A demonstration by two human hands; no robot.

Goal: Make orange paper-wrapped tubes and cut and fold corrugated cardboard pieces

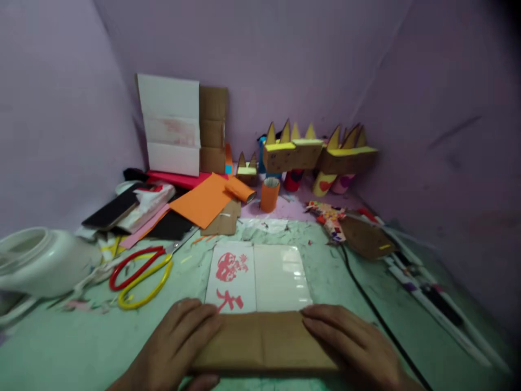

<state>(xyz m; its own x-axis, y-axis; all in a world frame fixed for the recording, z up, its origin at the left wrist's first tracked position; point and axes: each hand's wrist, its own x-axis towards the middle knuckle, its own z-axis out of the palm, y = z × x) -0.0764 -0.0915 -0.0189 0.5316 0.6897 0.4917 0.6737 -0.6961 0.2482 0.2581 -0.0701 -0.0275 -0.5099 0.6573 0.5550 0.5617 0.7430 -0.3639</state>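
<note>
My left hand point(179, 339) grips the left end of a piece of brown cardboard point(262, 342), its fingers over the top and its thumb low at the near edge. At the other end my right hand point(354, 342) is closed on the cardboard too, its thumb hidden. A vertical crease runs down the cardboard's middle. Just beyond its far edge lies a white panel point(280, 277) with red printed figures on its left half and a glossy right half. Whether that panel and the cardboard are joined, I cannot tell.
Red-and-yellow scissors point(144, 277) and a white pot point(49, 260) are on the left. Orange paper point(205, 201) tops a pile behind them. An orange tube point(269, 195) and spiked cardboard pieces point(293, 155) stand at the back. Right: a patterned glue gun point(328, 217), its black cord point(372, 307), pens point(431, 301).
</note>
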